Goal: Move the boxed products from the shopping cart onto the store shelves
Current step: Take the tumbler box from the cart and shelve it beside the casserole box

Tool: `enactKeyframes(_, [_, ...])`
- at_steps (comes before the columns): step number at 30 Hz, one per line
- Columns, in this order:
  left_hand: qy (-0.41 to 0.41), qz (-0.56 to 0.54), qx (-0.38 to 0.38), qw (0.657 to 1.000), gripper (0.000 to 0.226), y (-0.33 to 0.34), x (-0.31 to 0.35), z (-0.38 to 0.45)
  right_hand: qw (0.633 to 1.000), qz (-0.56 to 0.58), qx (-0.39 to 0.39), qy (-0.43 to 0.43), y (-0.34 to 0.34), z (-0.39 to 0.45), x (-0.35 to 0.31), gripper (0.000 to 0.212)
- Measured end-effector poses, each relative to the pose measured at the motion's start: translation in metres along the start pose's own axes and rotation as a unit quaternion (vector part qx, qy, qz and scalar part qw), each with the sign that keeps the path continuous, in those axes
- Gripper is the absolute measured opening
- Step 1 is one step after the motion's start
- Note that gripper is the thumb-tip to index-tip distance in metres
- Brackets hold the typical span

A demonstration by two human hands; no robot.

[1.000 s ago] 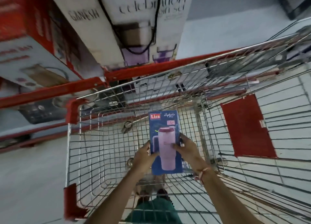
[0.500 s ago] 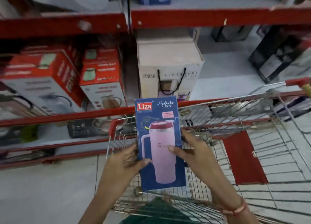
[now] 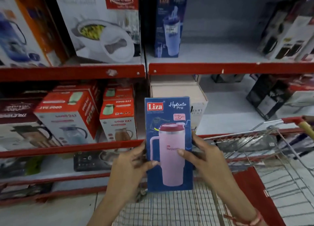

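Head view, our left hand (image 3: 130,164) and right hand (image 3: 205,161) gripping tall glossy blue cardboard box (image 3: 169,144) by its edges, thumbs across front, wire cart (image 3: 254,158) beneath.

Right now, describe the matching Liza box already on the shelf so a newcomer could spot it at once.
Look at the upper shelf with the red front edge, right of the upright divider. At that bay's left end stands a tall dark blue Liza box. Unlike the wide white Rishabh box beside it, it is narrow and shows a blue tumbler.

Blue box (image 3: 169,141) picturing pink tumbler, red shelf edges (image 3: 220,68), possibly beige carton (image 3: 176,90)
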State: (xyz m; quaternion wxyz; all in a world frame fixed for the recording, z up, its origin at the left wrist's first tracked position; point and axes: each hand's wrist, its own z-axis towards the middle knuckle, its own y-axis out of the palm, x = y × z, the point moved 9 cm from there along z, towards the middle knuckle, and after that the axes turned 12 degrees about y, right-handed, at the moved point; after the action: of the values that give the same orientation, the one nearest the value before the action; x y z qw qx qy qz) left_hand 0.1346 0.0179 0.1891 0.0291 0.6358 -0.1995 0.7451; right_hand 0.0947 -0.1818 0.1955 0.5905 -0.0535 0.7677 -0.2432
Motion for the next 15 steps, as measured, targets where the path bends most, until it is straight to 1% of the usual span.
enactKeyframes(4, [0.083,0.012,0.016,0.996,0.06,-0.018,0.049,0.044,0.995,0.052,0.049,-0.072,-0.027,0.015,-0.057,0.062])
enactKeyframes(7, [0.161,0.028,0.024,0.986,0.061,-0.029,0.094,0.083,0.985,0.087,0.076,-0.124,-0.048,0.037,-0.1,0.059])
enactKeyframes(10, [0.226,0.045,0.056,0.971,0.06,-0.038,0.13,0.12,0.974,0.093,0.113,-0.173,-0.069,0.063,-0.139,0.056])
enactKeyframes(12, [0.259,0.06,0.078,0.961,0.06,-0.042,0.146,0.147,0.967,0.096,0.127,-0.2,-0.081,0.082,-0.162,0.056])
enactKeyframes(15, [0.286,0.056,0.096,0.952,0.062,-0.043,0.161,0.188,0.96,0.095,0.136,-0.227,-0.096,0.114,-0.189,0.055])
